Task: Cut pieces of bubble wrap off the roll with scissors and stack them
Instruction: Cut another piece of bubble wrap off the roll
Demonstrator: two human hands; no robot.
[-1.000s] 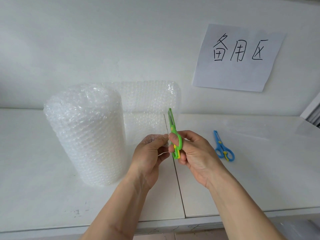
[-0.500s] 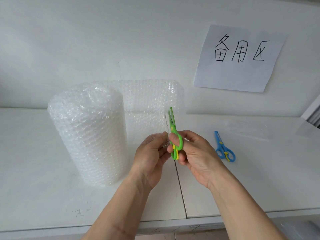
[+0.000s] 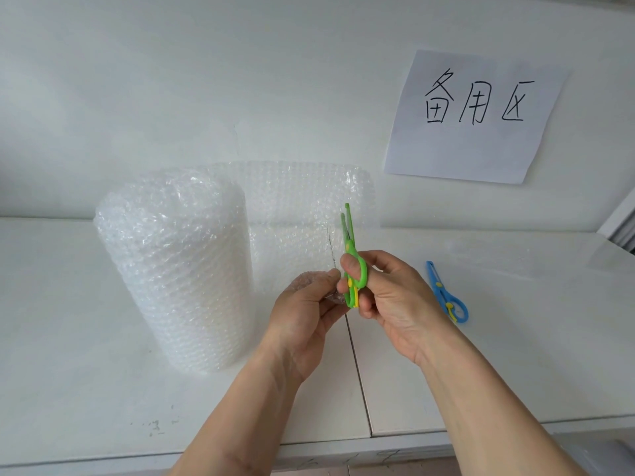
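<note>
While our left hand (image 3: 305, 304) pinches the loose bubble wrap sheet (image 3: 295, 214) just right of the roll (image 3: 175, 269), our right hand (image 3: 385, 297), fingers curled through the handles, has opened the green scissors (image 3: 350, 255) slightly since a second ago. We judge a fresh snip is starting; the blue scissors (image 3: 446, 293) lie on the table (image 3: 515, 338), farther right of the roll.

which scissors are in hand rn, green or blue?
The green plastic scissors, gripped by the right hand; the blue plastic scissors lie untouched on the white table.
</note>
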